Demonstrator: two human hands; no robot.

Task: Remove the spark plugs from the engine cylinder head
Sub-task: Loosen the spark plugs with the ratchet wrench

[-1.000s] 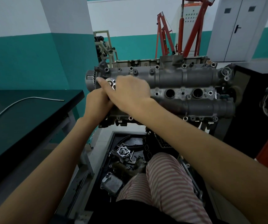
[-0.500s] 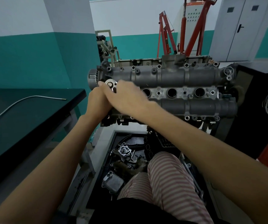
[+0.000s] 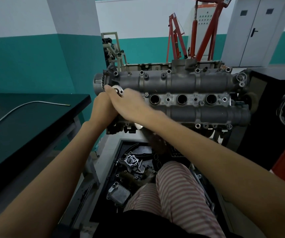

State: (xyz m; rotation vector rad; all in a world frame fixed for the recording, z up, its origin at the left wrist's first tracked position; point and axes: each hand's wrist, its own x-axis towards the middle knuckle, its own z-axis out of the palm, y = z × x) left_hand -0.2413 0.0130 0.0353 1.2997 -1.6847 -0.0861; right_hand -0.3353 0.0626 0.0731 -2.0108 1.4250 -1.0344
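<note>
Grey cylinder head (image 3: 181,83) (three plug wells open)

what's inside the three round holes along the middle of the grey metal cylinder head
The three open wells in the grey cylinder head look dark; their bottoms are hidden. The right hand covers the area left of them.

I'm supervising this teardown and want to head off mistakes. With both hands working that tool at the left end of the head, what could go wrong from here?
1. Both hands, left hand and right hand, crowd the silver tool at the cylinder head's left end; a slip might knock knuckles against the casting.
2. Three plug wells stand open, so dirt or a dropped part might fall in.
3. The parts tray lies below, near the knee; anything dropped may land among the clutter.
</note>
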